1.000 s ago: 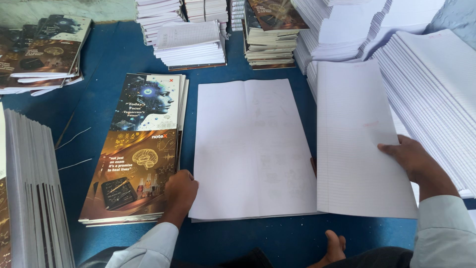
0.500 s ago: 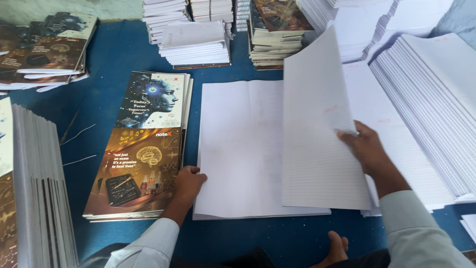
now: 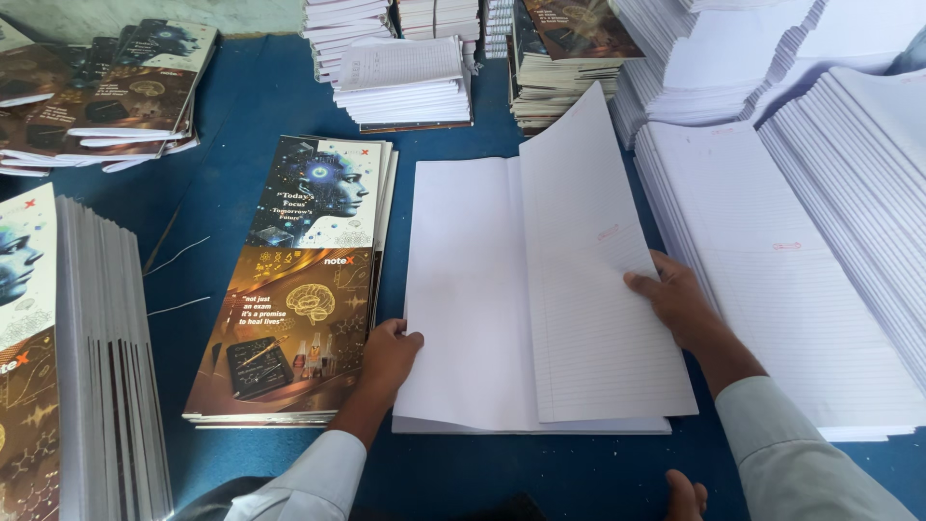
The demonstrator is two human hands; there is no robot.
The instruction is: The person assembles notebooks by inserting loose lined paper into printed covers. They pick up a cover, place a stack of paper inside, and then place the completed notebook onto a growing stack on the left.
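Observation:
A stack of white sheets (image 3: 468, 289) lies in front of me on the blue table (image 3: 241, 106). My right hand (image 3: 675, 299) grips the right edge of a bundle of lined paper (image 3: 588, 280), which lies over the right half of that stack with its far end slightly lifted. My left hand (image 3: 386, 352) rests on the lower left corner of the white stack. It touches the edge of a pile of printed covers (image 3: 299, 280), dark blue on the upper half and brown on the lower.
Tall stacks of lined paper (image 3: 781, 251) fill the right side. More covers lie at far left (image 3: 106, 92), and finished booklets (image 3: 96, 357) stand at near left. Bundled paper stacks (image 3: 405, 77) and notebooks (image 3: 569, 48) line the back. Toes (image 3: 685, 494) show at the bottom edge.
My right hand carried the lined bundle from the right stack leftward and laid it onto the white stack's right half. My left hand stayed at the stack's corner.

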